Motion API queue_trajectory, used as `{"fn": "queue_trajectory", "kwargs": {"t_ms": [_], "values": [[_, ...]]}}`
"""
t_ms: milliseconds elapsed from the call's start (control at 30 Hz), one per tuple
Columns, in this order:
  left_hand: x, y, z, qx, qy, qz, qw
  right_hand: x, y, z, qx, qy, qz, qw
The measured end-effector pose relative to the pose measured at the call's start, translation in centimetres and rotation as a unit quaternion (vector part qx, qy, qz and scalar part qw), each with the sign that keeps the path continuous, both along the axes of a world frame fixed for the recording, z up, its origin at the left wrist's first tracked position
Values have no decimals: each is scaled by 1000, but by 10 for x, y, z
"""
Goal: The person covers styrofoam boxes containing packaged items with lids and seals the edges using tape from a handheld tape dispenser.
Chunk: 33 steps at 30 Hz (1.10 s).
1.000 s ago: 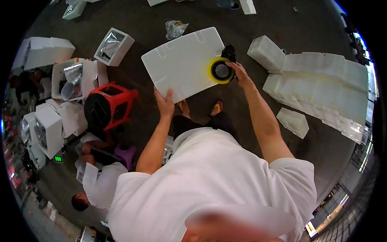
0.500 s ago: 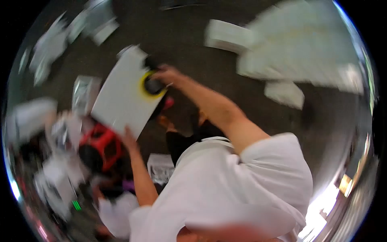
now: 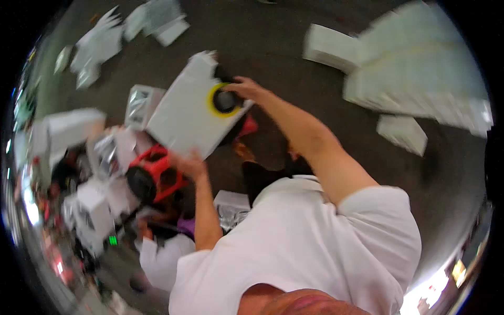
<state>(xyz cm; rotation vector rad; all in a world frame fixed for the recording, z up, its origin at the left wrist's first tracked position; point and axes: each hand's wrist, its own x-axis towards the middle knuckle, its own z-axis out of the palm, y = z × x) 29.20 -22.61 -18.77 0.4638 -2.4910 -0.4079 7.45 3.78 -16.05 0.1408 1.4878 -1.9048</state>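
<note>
A white box (image 3: pixel 184 110) with a flat top lies tilted in front of me. My right hand (image 3: pixel 245 89) is closed at its far right edge on a black tape dispenser with a yellow-rimmed round roll (image 3: pixel 224 100), which rests against the box top. Partly blurred, my left hand (image 3: pixel 190 165) is at the box's near edge, fingers spread and nothing visibly gripped. Just left of that hand sits a red open-framed object (image 3: pixel 157 168) with a black round end; its kind is unclear.
Wrapped white stacks (image 3: pixel 415 68) cover the right side, with a white block (image 3: pixel 401 134) below them. White boxes and plastic-wrapped packages (image 3: pixel 94 210) crowd the left. Another person's white sleeve (image 3: pixel 165 260) is at lower left. More wrapped packages (image 3: pixel 97 44) lie at upper left.
The whole view has shifted, so the scene appears further right. My left hand's fingers are spread more to the left along the box edge. The right hand still holds the tape dispenser against the box.
</note>
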Motion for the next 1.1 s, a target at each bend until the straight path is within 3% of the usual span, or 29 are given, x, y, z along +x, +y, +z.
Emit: {"fn": "queue_trajectory", "kwargs": {"t_ms": [33,67,133,167,200,300,400,433,500,567,633,667,700,767,833,900,933,967,1033,1067,1100], "values": [[-17,20,23,32,-84,-33,995,-6,-9,-24,60,46,-9,997],[-38,34,20,123,-43,-139,982,-5,-9,-24,25,32,-4,999],[-79,71,41,110,-98,-261,954,1,-13,-1,-10,10,-3,1000],[-95,83,48,104,-108,-322,935,4,-9,25,54,-3,-5,999],[-98,83,38,107,-107,-325,933,8,-3,36,125,-19,-9,992],[-108,94,13,38,-135,-306,942,-2,4,-70,94,-18,-39,995],[-105,102,9,0,-106,-289,952,30,35,-43,43,-58,-70,995],[-106,102,7,-3,-110,-294,949,35,43,-60,25,-73,-80,994],[-107,101,6,-115,-154,-285,939,47,59,-91,-12,-103,-102,989],[-107,103,9,-123,-140,-291,939,65,90,-44,-43,-144,-280,948],[-107,103,15,-121,-154,-321,926,66,129,-71,-92,-135,-306,938],[-113,101,18,-127,-155,-325,924,64,150,-100,-144,-128,-265,945],[-120,101,21,-112,-175,-347,915,65,154,-89,-148,-129,-270,943],[-128,106,15,-100,-196,-374,901,66,164,-53,-16,-151,-282,947],[-135,113,-2,-21,-113,-411,904,56,170,-48,-65,-98,-241,963],[-134,115,-6,-13,-111,-411,905,43,162,-38,153,-87,-274,946],[-131,115,-5,-4,-111,-401,909,34,156,-50,-2,-32,-327,944],[-127,115,-4,-5,-118,-400,909,31,148,-63,-5,-39,-327,944],[-128,121,3,-117,-184,-384,897,14,122,-60,12,-72,-341,937],[-129,122,4,-119,-184,-382,898,9,102,-114,-43,-20,-283,958],[-128,122,5,-118,-185,-376,900,6,85,-105,-2,24,-319,947]]}}
